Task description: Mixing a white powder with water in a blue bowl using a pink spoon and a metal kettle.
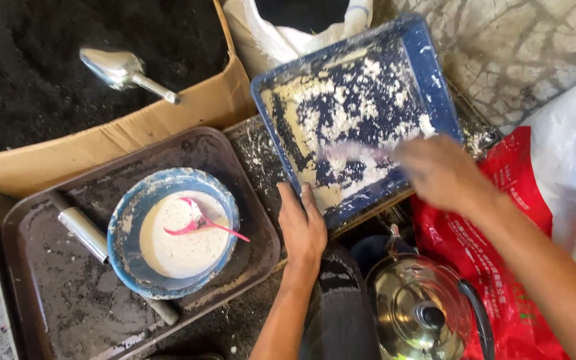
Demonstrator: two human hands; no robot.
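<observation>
The left hand (303, 223) clamps the near rim of the tilted blue tray (435, 87) (probably light, stiff, slick with white powder); the rim seems the safest hold. Beyond it, the blurred right hand (438, 170) holds a scraper (355, 152) against the tray floor.

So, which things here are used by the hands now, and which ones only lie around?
In use:
left hand gripping the edge of the blue rectangular tray dusted with white powder
right hand, blurred, over that tray

Lying about:
blue round bowl of white paste with pink plastic spoon
brown tray
metal scoop
steel kettle
</observation>
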